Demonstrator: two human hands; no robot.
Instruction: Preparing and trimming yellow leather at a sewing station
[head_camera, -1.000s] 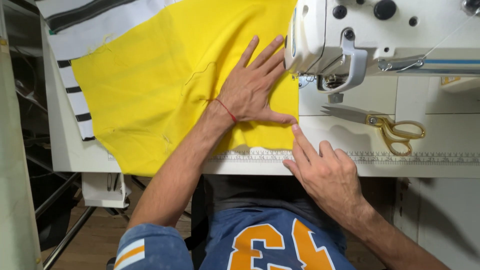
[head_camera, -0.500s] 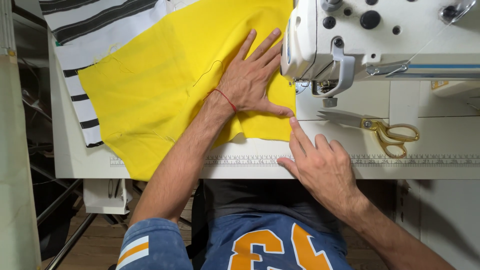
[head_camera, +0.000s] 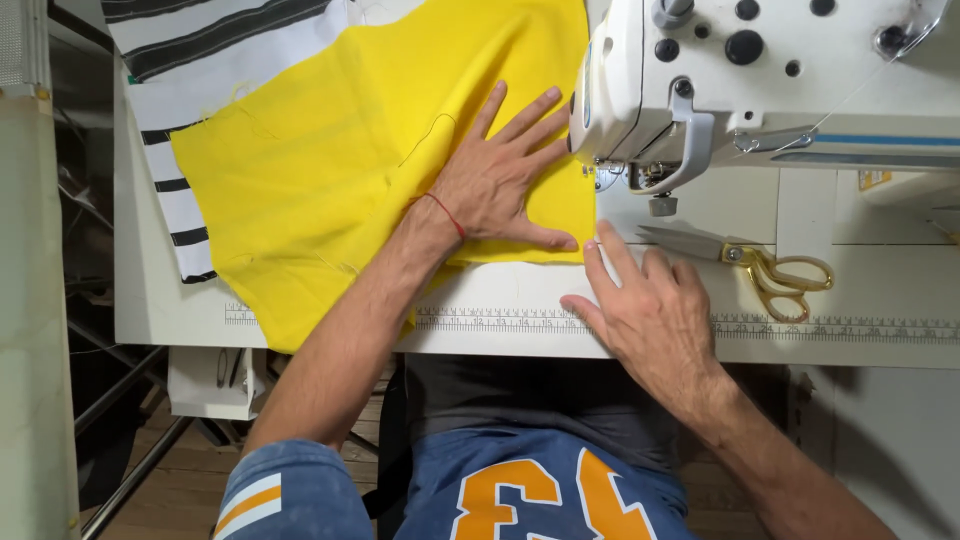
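The left hand (head_camera: 500, 185) lies flat with fingers spread on the yellow cloth (head_camera: 330, 170), pressing it to the white table (head_camera: 520, 310); it grips nothing. The right hand (head_camera: 650, 310) rests open on the table, its fingertips (head_camera: 592, 248) touching the cloth's near right corner. The cloth lies spread on the table's left part, reaching up to the sewing machine (head_camera: 760, 80). Striped fabric (head_camera: 180, 60) lies under its far edge. Scissors (head_camera: 745, 262) with gold handles lie closed just right of the right hand.
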